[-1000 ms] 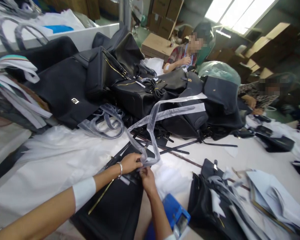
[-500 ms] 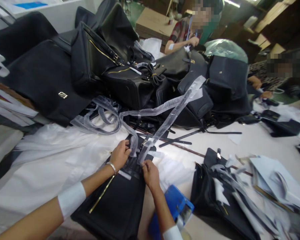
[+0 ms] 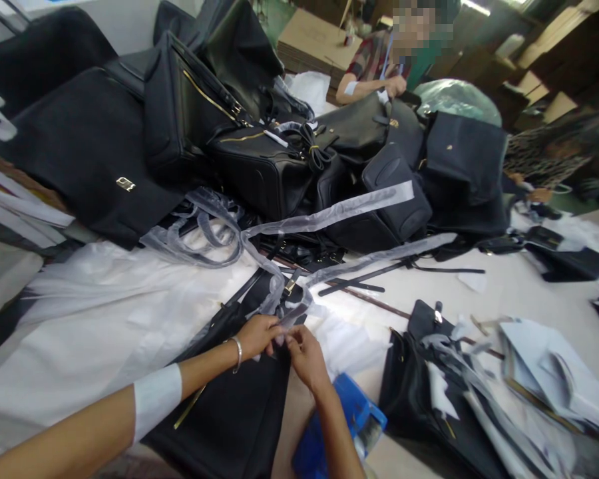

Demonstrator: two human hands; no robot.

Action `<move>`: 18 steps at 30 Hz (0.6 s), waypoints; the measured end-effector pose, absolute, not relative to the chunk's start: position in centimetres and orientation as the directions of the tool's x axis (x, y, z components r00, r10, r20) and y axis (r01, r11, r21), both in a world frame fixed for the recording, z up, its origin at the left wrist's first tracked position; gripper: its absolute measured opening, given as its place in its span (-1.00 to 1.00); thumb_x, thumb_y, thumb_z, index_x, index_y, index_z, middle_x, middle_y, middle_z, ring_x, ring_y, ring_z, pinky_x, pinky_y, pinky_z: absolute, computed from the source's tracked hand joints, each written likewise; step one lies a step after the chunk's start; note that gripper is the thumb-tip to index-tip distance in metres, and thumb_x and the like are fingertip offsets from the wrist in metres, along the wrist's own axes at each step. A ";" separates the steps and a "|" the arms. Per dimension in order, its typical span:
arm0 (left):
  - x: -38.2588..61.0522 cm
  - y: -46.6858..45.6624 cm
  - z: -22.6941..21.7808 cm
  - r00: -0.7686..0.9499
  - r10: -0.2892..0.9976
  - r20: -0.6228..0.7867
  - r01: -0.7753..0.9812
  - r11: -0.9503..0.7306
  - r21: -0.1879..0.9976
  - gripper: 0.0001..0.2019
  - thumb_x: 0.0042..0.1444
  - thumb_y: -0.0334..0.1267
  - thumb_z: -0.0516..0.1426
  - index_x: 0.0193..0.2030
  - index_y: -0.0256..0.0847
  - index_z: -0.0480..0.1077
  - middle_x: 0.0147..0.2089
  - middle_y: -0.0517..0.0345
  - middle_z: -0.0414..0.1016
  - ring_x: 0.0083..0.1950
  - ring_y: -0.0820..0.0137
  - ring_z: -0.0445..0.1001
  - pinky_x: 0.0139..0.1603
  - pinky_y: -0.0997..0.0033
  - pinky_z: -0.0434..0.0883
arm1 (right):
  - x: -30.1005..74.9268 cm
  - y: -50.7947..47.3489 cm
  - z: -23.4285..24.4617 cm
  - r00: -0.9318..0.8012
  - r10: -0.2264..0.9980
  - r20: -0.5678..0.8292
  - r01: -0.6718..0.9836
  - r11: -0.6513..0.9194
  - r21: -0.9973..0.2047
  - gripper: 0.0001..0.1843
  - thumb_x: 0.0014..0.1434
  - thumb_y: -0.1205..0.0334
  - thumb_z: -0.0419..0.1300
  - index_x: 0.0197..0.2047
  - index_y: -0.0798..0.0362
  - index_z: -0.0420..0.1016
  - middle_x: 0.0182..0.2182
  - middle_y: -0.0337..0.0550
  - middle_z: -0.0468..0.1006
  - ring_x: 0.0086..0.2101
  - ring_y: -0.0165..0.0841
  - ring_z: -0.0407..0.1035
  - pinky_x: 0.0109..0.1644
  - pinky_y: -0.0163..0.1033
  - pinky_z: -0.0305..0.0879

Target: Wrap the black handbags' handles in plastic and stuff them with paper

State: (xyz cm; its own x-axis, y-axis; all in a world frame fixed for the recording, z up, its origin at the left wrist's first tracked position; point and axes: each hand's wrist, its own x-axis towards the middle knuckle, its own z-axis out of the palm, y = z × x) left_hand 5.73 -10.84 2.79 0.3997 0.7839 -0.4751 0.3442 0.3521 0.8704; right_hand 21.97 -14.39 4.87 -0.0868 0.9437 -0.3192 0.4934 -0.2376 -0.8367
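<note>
A black handbag (image 3: pixel 234 406) lies flat in front of me on white sheeting. My left hand (image 3: pixel 256 334) and my right hand (image 3: pixel 305 352) meet at the bag's top edge, both with fingers pinched on a long clear plastic strip (image 3: pixel 329 216). The strip loops up from my fingers and runs right across the pile of black bags (image 3: pixel 259 166). A second length of the strip (image 3: pixel 384 256) trails off to the right over the table.
More clear plastic wrapping (image 3: pixel 199 229) lies left of the strip. A blue object (image 3: pixel 352 422) sits by my right wrist. Another black bag with paper scraps (image 3: pixel 444 399) lies to the right. A person (image 3: pixel 379 66) and a second person (image 3: pixel 544 166) work across the table.
My hands have come together at the bag's top edge. The strip's two lengths have dropped and spread out to the right instead of standing up over the pile.
</note>
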 end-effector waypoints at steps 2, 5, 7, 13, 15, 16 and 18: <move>6.0 -10.9 2.5 0.395 0.784 -0.478 0.320 0.370 0.872 -0.68 0.12 -0.03 0.06 -0.31 -0.25 0.48 -0.57 0.19 0.46 -0.58 0.41 0.44 -0.59 0.52 0.24 | 21.6 -13.8 5.4 -0.078 0.951 -0.300 0.386 -0.248 -0.888 -0.72 0.22 0.12 0.06 -0.06 0.03 0.41 -0.24 -0.18 0.52 -0.24 -0.31 0.39 -0.18 -0.28 0.25; 6.5 -11.1 2.1 0.389 0.780 -0.490 0.291 0.400 0.869 -0.70 0.12 -0.07 0.06 -0.28 -0.26 0.49 -0.57 0.15 0.47 -0.52 0.35 0.47 -0.53 0.47 0.32 | 20.6 -12.7 5.6 -0.021 0.960 -0.279 0.218 -0.267 -0.939 -0.66 0.24 0.03 0.03 -0.07 0.04 0.45 -0.23 -0.18 0.53 -0.19 -0.31 0.39 -0.12 -0.27 0.26; 6.4 -10.9 2.0 0.402 0.764 -0.505 0.278 0.424 0.862 -0.74 0.09 -0.13 0.07 -0.35 -0.28 0.47 -0.57 0.12 0.48 -0.53 0.33 0.48 -0.51 0.43 0.36 | 19.9 -12.1 5.3 0.073 0.953 -0.295 0.164 -0.303 -0.939 -0.66 0.23 0.00 0.02 -0.19 0.06 0.47 -0.32 -0.21 0.53 -0.27 -0.33 0.38 -0.19 -0.30 0.27; 3.8 -8.8 5.1 0.410 0.797 -0.444 0.214 0.389 0.896 -0.79 0.05 -0.20 0.14 -0.20 -0.21 0.48 -0.18 0.06 0.58 -0.12 0.26 0.52 -0.13 0.38 0.40 | 19.0 -12.7 3.9 0.178 0.946 -0.272 0.290 -0.315 -0.904 -0.68 0.19 -0.01 0.08 -0.41 0.06 0.41 -0.52 -0.31 0.41 -0.45 -0.40 0.26 -0.37 -0.35 0.17; 3.7 -7.9 6.6 0.386 0.816 -0.431 0.135 0.412 0.901 -0.77 0.10 -0.11 0.11 -0.23 -0.21 0.48 -0.15 0.07 0.58 -0.05 0.26 0.48 -0.05 0.39 0.36 | 18.6 -13.5 4.0 0.145 0.950 -0.276 0.318 -0.309 -0.896 -0.69 0.19 0.00 0.09 -0.43 0.05 0.40 -0.53 -0.31 0.40 -0.45 -0.40 0.25 -0.35 -0.34 0.17; 4.1 -7.6 7.2 0.389 0.798 -0.460 0.069 0.472 0.879 -0.73 0.11 -0.06 0.10 -0.27 -0.23 0.48 -0.19 0.05 0.58 -0.11 0.26 0.49 -0.09 0.38 0.37 | 18.4 -13.9 4.2 0.118 0.950 -0.289 0.316 -0.312 -0.896 -0.69 0.19 0.00 0.09 -0.42 0.05 0.40 -0.53 -0.31 0.40 -0.46 -0.40 0.25 -0.35 -0.34 0.17; 5.3 -7.1 7.8 0.409 0.733 -0.544 -0.061 0.617 0.785 -0.67 0.12 0.00 0.08 -0.30 -0.27 0.45 -0.29 0.00 0.58 -0.29 0.30 0.52 -0.24 0.37 0.41 | 18.1 -14.8 4.6 0.046 0.942 -0.331 0.276 -0.331 -0.903 -0.71 0.19 0.01 0.09 -0.37 0.06 0.42 -0.49 -0.29 0.44 -0.44 -0.39 0.28 -0.33 -0.33 0.19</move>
